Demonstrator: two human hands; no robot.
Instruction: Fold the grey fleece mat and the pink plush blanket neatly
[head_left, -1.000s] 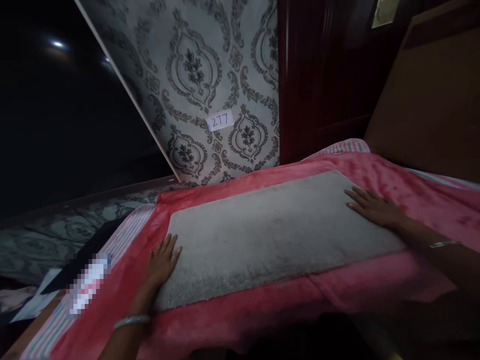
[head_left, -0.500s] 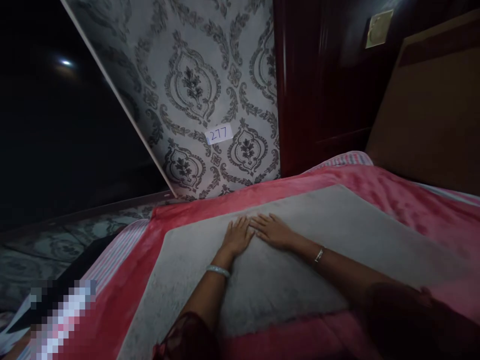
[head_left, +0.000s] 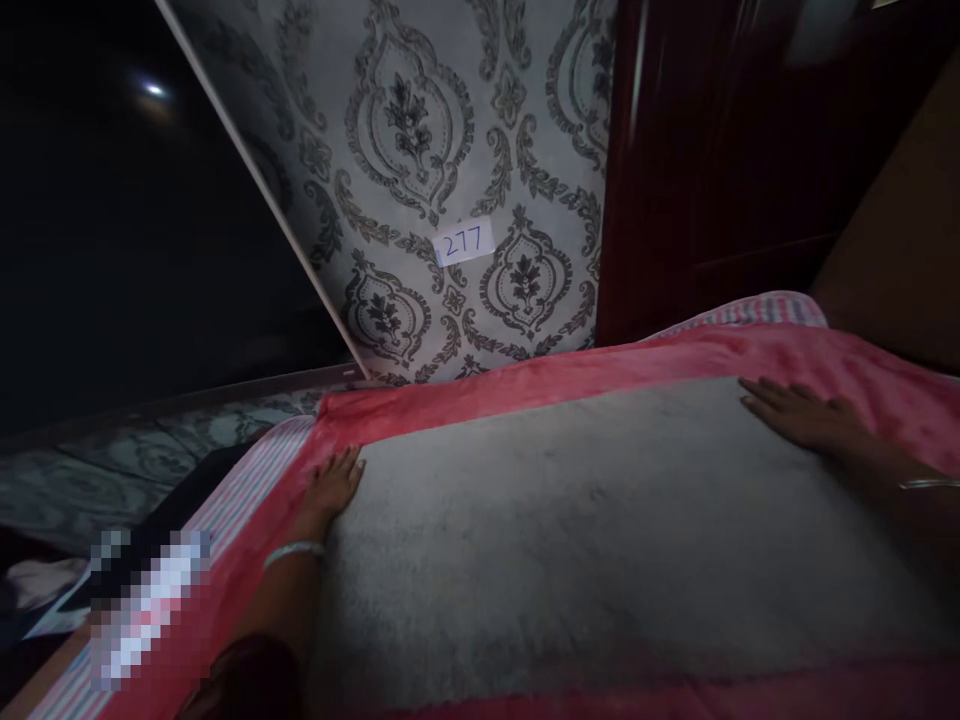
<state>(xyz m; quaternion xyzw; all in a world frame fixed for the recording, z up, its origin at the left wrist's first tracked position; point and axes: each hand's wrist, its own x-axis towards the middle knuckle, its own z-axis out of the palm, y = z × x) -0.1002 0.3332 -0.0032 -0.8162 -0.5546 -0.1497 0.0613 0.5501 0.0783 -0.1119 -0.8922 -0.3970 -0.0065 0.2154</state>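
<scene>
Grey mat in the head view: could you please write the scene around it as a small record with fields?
Main thing: grey mat, spread flat
Under it: red blanket
Left: left hand, open, palm down at the mat's left edge
Right: right hand, open, palm down at the mat's right edge
Wrists: one bracelet on each
Behind: patterned wall with a paper label reading 277
Sides: dark panel left of the wall, dark red panel right
Light: dim
</scene>
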